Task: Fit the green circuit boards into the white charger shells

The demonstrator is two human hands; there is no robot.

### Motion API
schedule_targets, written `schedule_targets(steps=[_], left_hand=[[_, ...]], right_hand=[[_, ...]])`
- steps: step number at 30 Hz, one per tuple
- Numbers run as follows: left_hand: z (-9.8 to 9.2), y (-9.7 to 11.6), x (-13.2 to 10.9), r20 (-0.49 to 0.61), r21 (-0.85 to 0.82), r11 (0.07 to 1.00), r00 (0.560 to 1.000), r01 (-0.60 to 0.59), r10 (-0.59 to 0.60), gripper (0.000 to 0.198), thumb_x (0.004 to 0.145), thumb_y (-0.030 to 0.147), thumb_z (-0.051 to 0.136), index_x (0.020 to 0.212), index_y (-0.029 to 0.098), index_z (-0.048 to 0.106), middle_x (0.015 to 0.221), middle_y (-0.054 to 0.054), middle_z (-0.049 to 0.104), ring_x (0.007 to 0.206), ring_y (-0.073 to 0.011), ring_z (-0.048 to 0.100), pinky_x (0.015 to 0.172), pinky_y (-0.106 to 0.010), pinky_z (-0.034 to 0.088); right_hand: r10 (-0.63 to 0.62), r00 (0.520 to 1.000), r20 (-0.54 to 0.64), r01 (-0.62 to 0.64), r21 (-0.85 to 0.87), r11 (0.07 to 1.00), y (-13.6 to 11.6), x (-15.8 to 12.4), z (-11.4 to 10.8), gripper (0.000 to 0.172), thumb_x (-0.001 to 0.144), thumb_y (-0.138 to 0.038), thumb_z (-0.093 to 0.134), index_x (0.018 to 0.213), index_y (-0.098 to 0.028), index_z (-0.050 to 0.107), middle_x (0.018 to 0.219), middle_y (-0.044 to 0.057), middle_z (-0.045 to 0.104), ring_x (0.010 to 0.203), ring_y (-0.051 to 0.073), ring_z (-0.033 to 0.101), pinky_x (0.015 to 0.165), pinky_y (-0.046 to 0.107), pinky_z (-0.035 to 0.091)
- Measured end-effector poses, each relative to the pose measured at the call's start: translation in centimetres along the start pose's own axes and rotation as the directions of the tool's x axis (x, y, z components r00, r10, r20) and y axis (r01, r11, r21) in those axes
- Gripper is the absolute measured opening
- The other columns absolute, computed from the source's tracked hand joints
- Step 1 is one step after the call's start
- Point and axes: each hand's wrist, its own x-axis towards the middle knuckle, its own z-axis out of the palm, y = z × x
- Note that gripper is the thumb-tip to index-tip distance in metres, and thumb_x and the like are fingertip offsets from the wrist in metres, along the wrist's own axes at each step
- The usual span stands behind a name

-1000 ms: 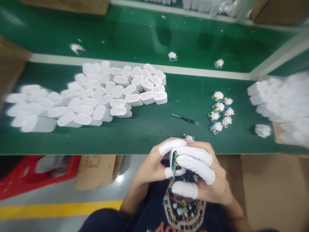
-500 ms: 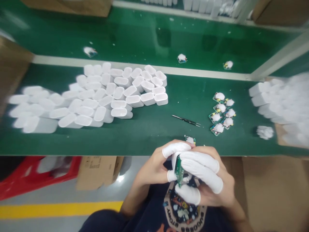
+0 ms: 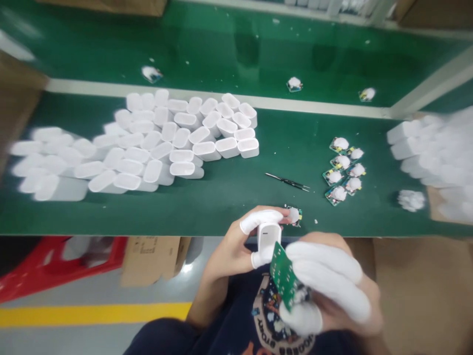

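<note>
White case [image 3: 268, 241] is held in the left hand [image 3: 236, 246], lower centre of frame, fingers and thumb closed around its sides. Hollow end is turned up toward the camera; a small dark slot is visible inside. Circuit board [image 3: 283, 273] is pinched between fingers and thumb of the right hand [image 3: 334, 291], just right of and below the case. Board is tilted, green soldered face showing, components mostly hidden by the fingers. Board's top corner overlaps the case rim in view; contact can't be told. White covers are worn on fingers of both hands.

Another board [image 3: 294, 215] with a white top is seen at the table [image 3: 229, 202] edge, by the left fingertips; touch can't be confirmed. Black tweezers [image 3: 287, 182] are laid flat above it, right of centre. Seven white-topped boards [image 3: 342, 161] are grouped further right. White clump [image 3: 411, 200] is placed right of those, near the cases [image 3: 404, 148] piled at the right edge, blurred. A large batch of cases [image 3: 205, 150] is stood close together across the left half, hollow ends up.
</note>
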Motion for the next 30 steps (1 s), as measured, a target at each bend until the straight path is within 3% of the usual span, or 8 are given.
schedule_targets(steps=[3, 7, 14, 23, 27, 30], left_hand=[[0.0, 0.5, -0.1, -0.005, 0.026, 0.999, 0.999, -0.042, 0.042, 0.049, 0.092, 0.032, 0.082, 0.139, 0.031, 0.067, 0.139, -0.011, 0.072, 0.119, -0.0307, 0.076, 0.102, -0.043, 0.063], [0.0, 0.9, 0.0, 0.005, 0.061, 0.996, 0.998, -0.060, 0.060, 0.049, 0.092, 0.041, 0.081, 0.139, 0.031, 0.067, 0.138, -0.011, 0.073, 0.121, -0.0315, 0.074, 0.106, -0.046, 0.061], [0.0, 0.7, 0.1, 0.005, 0.001, 1.000, 1.000, -0.029, 0.029, 0.051, 0.091, 0.037, 0.082, 0.139, 0.032, 0.067, 0.138, -0.009, 0.072, 0.126, -0.0287, 0.072, 0.108, -0.040, 0.059], [0.3, 0.6, 0.2, -0.012, 0.016, 1.000, 1.000, -0.019, 0.020, 0.058, 0.085, 0.034, 0.088, 0.139, 0.032, 0.067, 0.135, -0.008, 0.074, 0.125, -0.0307, 0.072, 0.106, -0.038, 0.058], [0.1, 0.1, 0.2, 0.034, 0.108, 0.994, 0.999, -0.016, 0.012, 0.058, 0.084, 0.030, 0.088, 0.138, 0.027, 0.067, 0.132, -0.009, 0.073, 0.116, -0.0295, 0.074, 0.095, -0.033, 0.060], [0.0, -0.3, 0.2, 0.059, 0.201, 0.979, 0.998, -0.036, 0.024, 0.059, 0.085, 0.019, 0.081, 0.141, 0.025, 0.064, 0.136, -0.011, 0.071, 0.120, -0.0309, 0.072, 0.098, -0.035, 0.059]], right_hand=[[-0.134, 0.991, -0.027, 0.135, 0.046, 0.990, 0.8, 1.5, 0.8, 0.063, 0.097, -0.018, 0.075, 0.155, -0.012, 0.052, 0.126, 0.016, 0.076, 0.126, 0.027, 0.071, 0.102, 0.039, 0.066], [-0.129, 0.991, -0.039, 0.131, 0.061, 0.990, 1.0, 2.3, 1.7, 0.059, 0.094, -0.014, 0.077, 0.149, -0.011, 0.057, 0.122, 0.016, 0.077, 0.128, 0.028, 0.068, 0.105, 0.044, 0.064], [-0.100, 0.992, -0.075, 0.102, 0.020, 0.995, 0.9, 1.9, 1.9, 0.055, 0.093, -0.014, 0.079, 0.145, -0.009, 0.061, 0.123, 0.016, 0.077, 0.124, 0.026, 0.067, 0.106, 0.040, 0.063], [-0.065, 0.991, -0.114, 0.065, -0.004, 0.998, 1.2, 2.3, 2.4, 0.059, 0.091, -0.014, 0.078, 0.147, -0.018, 0.060, 0.111, 0.014, 0.077, 0.111, 0.029, 0.070, 0.091, 0.045, 0.066], [0.014, 0.996, -0.088, -0.019, -0.055, 0.998, 1.0, 2.1, 2.3, 0.059, 0.090, -0.022, 0.081, 0.145, -0.026, 0.061, 0.129, 0.015, 0.070, 0.126, 0.034, 0.063, 0.101, 0.054, 0.061], [0.285, 0.958, -0.001, -0.284, 0.090, 0.955, 0.8, 1.8, 2.0, 0.054, 0.092, -0.031, 0.080, 0.142, -0.031, 0.060, 0.150, 0.013, 0.059, 0.142, 0.034, 0.056, 0.114, 0.054, 0.054]])
